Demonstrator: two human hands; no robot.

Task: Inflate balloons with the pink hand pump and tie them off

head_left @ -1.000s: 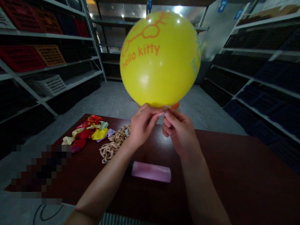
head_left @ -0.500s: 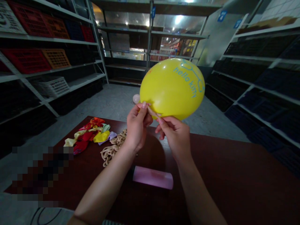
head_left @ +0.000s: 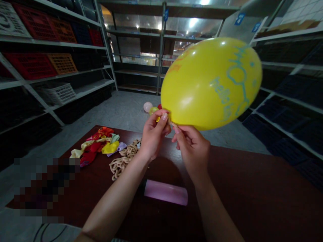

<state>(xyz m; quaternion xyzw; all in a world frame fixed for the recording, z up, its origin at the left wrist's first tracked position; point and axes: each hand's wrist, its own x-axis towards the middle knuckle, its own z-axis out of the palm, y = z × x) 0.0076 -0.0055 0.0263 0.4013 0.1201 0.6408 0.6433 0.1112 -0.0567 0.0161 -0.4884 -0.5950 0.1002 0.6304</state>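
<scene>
A large inflated yellow balloon point(head_left: 207, 84) with blue "hello kitty" print fills the space in front of my hands, its neck toward me. My left hand point(head_left: 155, 134) pinches the balloon at its neck, and a bit of its yellow mouth pokes out between the fingers. Close beside it, my right hand point(head_left: 193, 148) is closed on a thin beige cord point(head_left: 173, 124) that runs at the neck; how far it wraps round is hidden by fingers. Below on the table lie a pink cylinder point(head_left: 166, 192) and a heap of beige cord loops point(head_left: 119, 166).
Limp balloons point(head_left: 109, 147) in several colours lie on the left of the dark brown table point(head_left: 252, 181). Beyond its far edge, a pale pink balloon point(head_left: 147, 107) and others rest on the floor. Shelves with crates point(head_left: 62, 64) stand along the walls.
The yellow balloon has swung up and right and looks larger. My hands have shifted slightly right and closer together, with less cord showing between them. More floor balloons show behind my left hand.
</scene>
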